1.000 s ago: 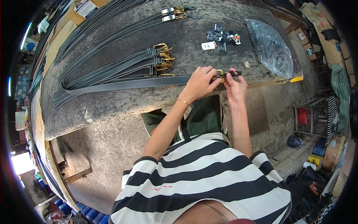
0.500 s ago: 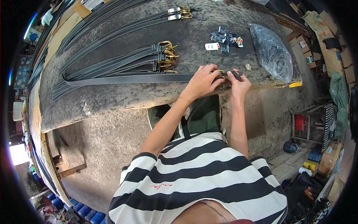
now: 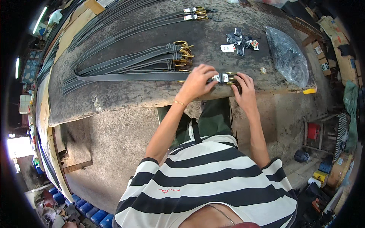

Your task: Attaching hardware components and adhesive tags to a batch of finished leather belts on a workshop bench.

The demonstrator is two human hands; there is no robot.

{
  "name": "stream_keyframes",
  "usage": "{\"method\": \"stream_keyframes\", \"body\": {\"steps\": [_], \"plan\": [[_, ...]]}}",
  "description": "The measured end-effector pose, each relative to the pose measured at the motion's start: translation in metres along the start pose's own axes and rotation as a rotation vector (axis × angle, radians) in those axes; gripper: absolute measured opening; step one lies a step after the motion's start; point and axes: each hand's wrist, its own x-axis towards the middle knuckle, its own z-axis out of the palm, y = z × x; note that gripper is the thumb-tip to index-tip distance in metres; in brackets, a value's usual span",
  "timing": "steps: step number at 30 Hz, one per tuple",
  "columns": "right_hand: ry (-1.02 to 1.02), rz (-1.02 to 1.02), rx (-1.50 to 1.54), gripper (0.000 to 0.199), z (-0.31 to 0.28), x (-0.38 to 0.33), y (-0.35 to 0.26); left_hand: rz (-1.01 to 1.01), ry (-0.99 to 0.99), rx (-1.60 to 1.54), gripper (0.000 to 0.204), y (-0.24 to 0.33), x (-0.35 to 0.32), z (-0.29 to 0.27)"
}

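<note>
I look down on my two bare hands working at the near edge of a long, worn table [image 3: 125,97]. My left hand [image 3: 199,80] lies curled, palm down, pressing the end of a dark belt [image 3: 133,76] against the tabletop. My right hand [image 3: 245,91] is bent around the belt's brass buckle [image 3: 230,78], fingertips pinching it; a small white tag [image 3: 221,78] shows between the two hands. The belt is a flat, dark grey strap running leftward from my hands along the front of the table.

Just behind it lies a bundle of similar belts [image 3: 125,62], their gold buckles [image 3: 181,53] stacked together near my left hand. Farther back, more belts [image 3: 133,26] stretch across the table, ending in buckles with white tags [image 3: 194,12]. Beyond my right hand sits a scatter of small dark tags [image 3: 239,38], one white card [image 3: 227,48], and a small round coin-like piece [image 3: 263,70]. A crumpled clear plastic bag [image 3: 288,57] covers the table's right end; I cannot tell what is in it.

Below the table I see bare concrete floor [image 3: 114,148], my green trousers [image 3: 213,117] and my black-and-white striped shirt [image 3: 213,178].
</note>
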Motion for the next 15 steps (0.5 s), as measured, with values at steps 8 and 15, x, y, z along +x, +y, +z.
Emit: {"method": "stream_keyframes", "body": {"steps": [8, 15], "plan": [[0.006, -0.053, -0.103, 0.037, 0.006, -0.004, 0.01, -0.013, -0.097, 0.051, 0.026, -0.006, -0.005, 0.009], [-0.297, -0.334, -0.054, 0.043, -0.015, 0.039, 0.022, -0.059, -0.133, 0.018, 0.046, 0.004, 0.003, 0.002]]}}
